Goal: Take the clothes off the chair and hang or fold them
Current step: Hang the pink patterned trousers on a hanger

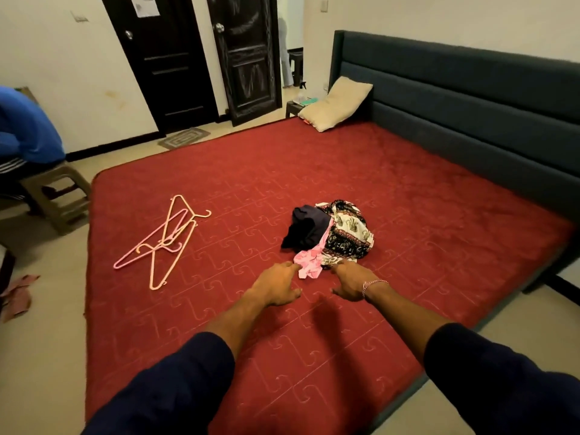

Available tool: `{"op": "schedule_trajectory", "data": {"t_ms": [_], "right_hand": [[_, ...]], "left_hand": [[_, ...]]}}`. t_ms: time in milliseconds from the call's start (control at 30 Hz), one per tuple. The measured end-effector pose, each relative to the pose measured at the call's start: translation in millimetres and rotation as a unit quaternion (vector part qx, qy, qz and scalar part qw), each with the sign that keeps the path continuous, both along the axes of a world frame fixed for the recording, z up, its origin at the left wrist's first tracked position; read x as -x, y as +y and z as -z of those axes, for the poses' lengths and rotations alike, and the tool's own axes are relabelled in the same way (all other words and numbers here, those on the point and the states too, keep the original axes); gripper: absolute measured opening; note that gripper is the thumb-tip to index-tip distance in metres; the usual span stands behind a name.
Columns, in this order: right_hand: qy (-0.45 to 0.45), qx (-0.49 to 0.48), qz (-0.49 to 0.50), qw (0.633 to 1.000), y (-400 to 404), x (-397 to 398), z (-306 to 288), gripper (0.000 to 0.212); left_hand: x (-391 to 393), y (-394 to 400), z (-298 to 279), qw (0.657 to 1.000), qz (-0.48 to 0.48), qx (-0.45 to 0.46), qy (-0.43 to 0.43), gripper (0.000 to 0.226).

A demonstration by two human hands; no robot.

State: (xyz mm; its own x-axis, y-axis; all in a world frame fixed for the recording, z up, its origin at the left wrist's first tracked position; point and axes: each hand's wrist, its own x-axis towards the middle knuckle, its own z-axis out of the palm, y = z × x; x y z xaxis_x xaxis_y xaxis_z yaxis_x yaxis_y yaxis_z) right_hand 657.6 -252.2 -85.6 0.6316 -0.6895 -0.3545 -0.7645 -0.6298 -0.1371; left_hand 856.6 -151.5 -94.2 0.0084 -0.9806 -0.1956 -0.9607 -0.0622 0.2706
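A small pile of clothes lies on the red bedspread (423, 199): a dark navy garment (306, 227), a black-and-cream patterned garment (348, 230) and a crumpled pink one (310, 262) at the pile's near edge. My left hand (277, 282) reaches forward with its fingertips at the pink garment's left side. My right hand (350, 279), wearing a bracelet, has its fingertips at the near edge of the patterned garment. Neither hand visibly grips any cloth. Several pink and peach plastic hangers (166, 243) lie in a heap on the bed to the left.
A blue garment (25, 127) is draped over something at the far left, above a brown plastic stool (59, 196). A beige pillow (335, 103) leans on the dark headboard (470, 89). Two dark doors (248, 58) stand behind. A reddish cloth (18, 293) lies on the floor.
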Motion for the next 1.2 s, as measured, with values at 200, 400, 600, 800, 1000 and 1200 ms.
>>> {"op": "schedule_trajectory", "data": {"t_ms": [200, 400, 600, 800, 1000, 1200], "right_hand": [[0.013, -0.051, -0.015, 0.998, -97.5, 1.3, 40.4, 0.049], [0.032, -0.089, -0.045, 0.995, -172.4, -17.7, 91.1, 0.046], [0.032, -0.102, -0.108, 0.988, -218.6, -58.4, 152.9, 0.045], [0.071, -0.077, -0.152, 0.983, -239.8, -100.8, 192.2, 0.040], [0.095, -0.016, -0.159, 0.983, -252.7, -116.3, 191.0, 0.037], [-0.069, 0.039, -0.106, 0.991, -275.4, -119.1, 162.2, 0.020]], "left_hand": [[11.3, -83.0, 35.5, 0.998, -0.031, -0.054, 0.013, 0.068], [9.1, -149.7, 78.0, 0.990, -0.086, -0.092, 0.059, 0.067], [-0.2, -180.1, 135.1, 0.978, -0.138, -0.120, 0.105, 0.061], [-9.7, -171.4, 174.3, 0.962, -0.173, -0.167, 0.129, 0.057], [-33.0, -169.8, 185.7, 0.958, -0.193, -0.169, 0.130, 0.053], [-46.0, -186.9, 177.1, 0.955, -0.207, -0.157, 0.141, 0.047]]}}
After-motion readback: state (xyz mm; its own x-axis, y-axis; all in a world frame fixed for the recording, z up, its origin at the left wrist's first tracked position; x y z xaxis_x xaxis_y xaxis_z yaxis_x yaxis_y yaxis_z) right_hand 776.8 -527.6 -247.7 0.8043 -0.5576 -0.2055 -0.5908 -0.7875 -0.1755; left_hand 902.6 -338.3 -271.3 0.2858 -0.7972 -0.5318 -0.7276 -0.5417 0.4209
